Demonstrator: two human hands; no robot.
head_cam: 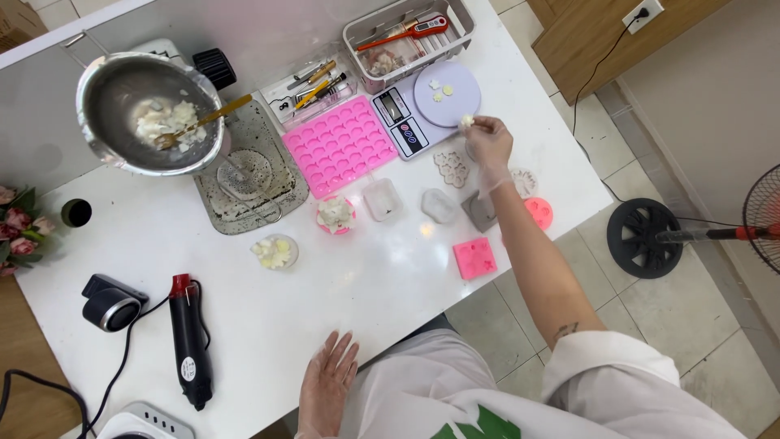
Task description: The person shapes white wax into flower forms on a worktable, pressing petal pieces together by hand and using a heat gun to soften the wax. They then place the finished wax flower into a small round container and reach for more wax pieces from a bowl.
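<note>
My right hand, in a thin clear glove, reaches to the far right of the white table and pinches a small white wax piece just beside the round lilac plate of a kitchen scale. A few small pale pieces lie on that plate. My left hand, also gloved, rests flat and open on the table's near edge, holding nothing. Below my right hand lie several small silicone moulds, among them a clear patterned mould and a pink square mould.
A metal pot with white wax and a wooden-handled tool sits on a stained hotplate at the back left. A large pink mould tray, tool baskets, a heat gun, a black round device and flowers stand around. A fan stands on the floor.
</note>
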